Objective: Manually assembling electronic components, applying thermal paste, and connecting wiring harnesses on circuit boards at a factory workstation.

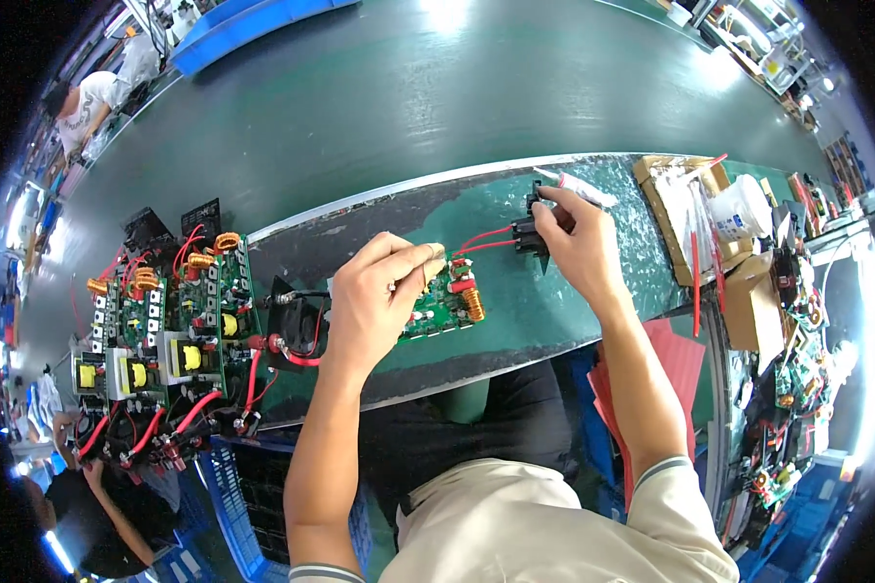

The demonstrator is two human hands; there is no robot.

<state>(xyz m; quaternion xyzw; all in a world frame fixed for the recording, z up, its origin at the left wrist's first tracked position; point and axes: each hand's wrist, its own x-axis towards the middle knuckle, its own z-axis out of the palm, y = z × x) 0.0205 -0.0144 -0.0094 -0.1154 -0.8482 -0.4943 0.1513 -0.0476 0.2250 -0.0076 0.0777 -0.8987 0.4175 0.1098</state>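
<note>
The right hand (585, 238) pinches a black part (529, 236) between thumb and forefinger; the left hand (371, 291) has its fingertips drawn together at a green circuit board (441, 309), but whether they hold anything I cannot tell. That board lies on the workbench (544, 311), between upright boards (228, 301) at left and a cardboard box (659, 219) at right, with thin red wires (486, 235) running to the black part.
</note>
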